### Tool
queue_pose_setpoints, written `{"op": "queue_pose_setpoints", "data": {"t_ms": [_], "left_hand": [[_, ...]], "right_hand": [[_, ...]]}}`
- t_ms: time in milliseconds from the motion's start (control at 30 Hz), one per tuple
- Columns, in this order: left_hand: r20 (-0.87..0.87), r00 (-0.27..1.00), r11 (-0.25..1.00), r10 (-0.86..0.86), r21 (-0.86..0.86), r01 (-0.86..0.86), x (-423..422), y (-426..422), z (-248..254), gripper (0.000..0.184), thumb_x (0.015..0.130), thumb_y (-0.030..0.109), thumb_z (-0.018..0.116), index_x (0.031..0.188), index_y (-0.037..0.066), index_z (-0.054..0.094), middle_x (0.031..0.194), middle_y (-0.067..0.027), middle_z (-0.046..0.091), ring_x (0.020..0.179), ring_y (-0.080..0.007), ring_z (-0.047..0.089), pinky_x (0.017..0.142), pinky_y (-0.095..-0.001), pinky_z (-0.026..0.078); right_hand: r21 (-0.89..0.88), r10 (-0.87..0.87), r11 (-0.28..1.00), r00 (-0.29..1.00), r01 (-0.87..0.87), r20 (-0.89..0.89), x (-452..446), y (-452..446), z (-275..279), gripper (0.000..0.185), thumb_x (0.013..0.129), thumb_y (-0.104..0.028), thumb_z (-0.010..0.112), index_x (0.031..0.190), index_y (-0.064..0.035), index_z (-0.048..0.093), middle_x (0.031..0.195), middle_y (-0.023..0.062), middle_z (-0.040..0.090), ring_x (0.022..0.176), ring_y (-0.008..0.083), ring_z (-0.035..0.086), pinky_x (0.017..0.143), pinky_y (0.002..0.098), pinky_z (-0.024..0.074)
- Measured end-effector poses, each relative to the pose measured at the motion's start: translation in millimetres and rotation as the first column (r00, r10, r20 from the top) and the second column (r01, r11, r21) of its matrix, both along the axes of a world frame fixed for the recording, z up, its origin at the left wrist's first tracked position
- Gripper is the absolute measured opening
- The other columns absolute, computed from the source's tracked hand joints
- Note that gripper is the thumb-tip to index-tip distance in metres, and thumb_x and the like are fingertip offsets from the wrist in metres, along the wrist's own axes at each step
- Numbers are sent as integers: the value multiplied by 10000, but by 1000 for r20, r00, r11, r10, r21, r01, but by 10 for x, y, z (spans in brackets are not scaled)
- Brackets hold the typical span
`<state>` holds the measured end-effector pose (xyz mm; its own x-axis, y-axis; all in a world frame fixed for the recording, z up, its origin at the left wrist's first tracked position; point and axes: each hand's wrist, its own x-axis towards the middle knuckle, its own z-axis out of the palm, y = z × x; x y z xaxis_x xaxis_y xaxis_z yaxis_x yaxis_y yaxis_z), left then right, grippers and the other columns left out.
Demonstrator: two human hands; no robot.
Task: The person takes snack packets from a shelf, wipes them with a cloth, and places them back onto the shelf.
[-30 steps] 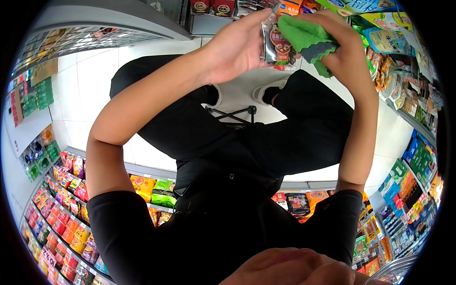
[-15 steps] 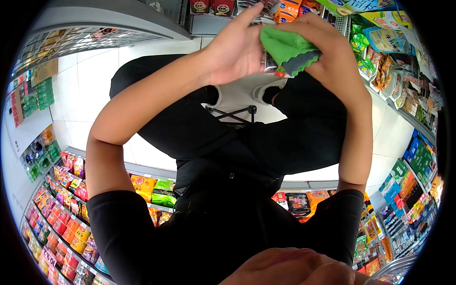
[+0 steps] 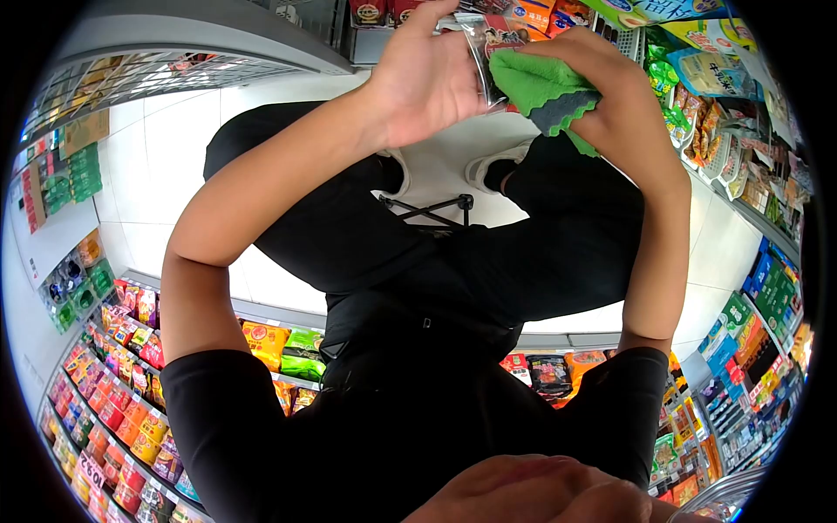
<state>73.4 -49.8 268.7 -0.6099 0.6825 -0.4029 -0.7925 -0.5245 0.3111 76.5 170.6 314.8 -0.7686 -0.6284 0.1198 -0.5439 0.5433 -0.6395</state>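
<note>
My left hand [image 3: 427,87] is palm up with the thumb stretched away. Its fingers go behind a small snack packet [image 3: 480,57] with a clear edge and a dark and red print, and hold it from below. My right hand [image 3: 615,91] grips a green cloth [image 3: 536,77] with a dark grey zigzag-edged underside. The cloth lies against the right part of the packet and covers some of it. The fingertips of my right hand are partly hidden by the cloth.
Snack shelves [image 3: 697,122] stand at the right, with orange packets [image 3: 534,16] just beyond my hands. A grey rack frame [image 3: 200,44] is at the upper left. Shelves of coloured bags [image 3: 122,410] lie behind me. A black folding stool leg [image 3: 427,209] shows between my shoes.
The cloth and my right hand have shifted slightly right and down, baring more of the packet's printed front. My left hand has tilted a little to the left and up.
</note>
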Motion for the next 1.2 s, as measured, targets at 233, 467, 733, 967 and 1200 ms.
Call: {"op": "queue_pose_setpoints", "data": {"t_ms": [233, 467, 733, 967, 1200], "left_hand": [[-60, 998, 993, -6, 119, 13, -17, -33, -114, 594, 1082, 447, 358, 1446, -10, 466, 1433, -142, 565, 1305, -245, 574, 1146, -418, 435], [-211, 977, 985, -15, -172, -22, 70, 44, 109, 561, 1038, 356, 360, 1426, -28, 487, 1424, -160, 577, 1314, -270, 563, 1171, -430, 402], [-256, 964, 993, -70, -109, 44, 41, -25, -74, 490, 1040, 351, 401, 1377, 27, 546, 1361, -106, 614, 1250, -196, 583, 1115, -415, 432], [-327, 944, 978, -51, -206, -18, 67, 27, -66, 363, 1038, 357, 564, 1254, 73, 627, 1157, -46, 661, 1103, -142, 612, 1044, -363, 471], [-339, 941, 964, -9, -252, -82, 13, -23, -225, 266, 1019, 207, 661, 1247, 73, 632, 1145, -34, 680, 1041, -114, 643, 950, -306, 519]], "right_hand": [[17, -85, 996, 996, 85, -23, -27, 55, 37, 498, 737, 29, 737, 1230, -31, 696, 1093, 128, 697, 993, 304, 675, 903, 334, 516], [18, -106, 994, 990, 108, -92, -41, 95, 14, 519, 721, 50, 684, 1235, -20, 691, 1130, 132, 700, 1022, 319, 675, 937, 337, 509], [6, -135, 991, 986, 136, -97, -52, 105, 35, 518, 720, 56, 674, 1233, -18, 692, 1117, 138, 709, 1026, 301, 682, 937, 331, 508], [-107, -227, 969, 974, 223, -24, -44, 42, 117, 400, 731, 12, 722, 1130, -12, 710, 1005, 166, 703, 944, 332, 688, 847, 375, 526], [-22, -194, 981, 966, 193, -170, -42, 96, 68, 387, 748, 18, 777, 1129, 10, 709, 976, 147, 694, 906, 281, 682, 806, 355, 518]]}}
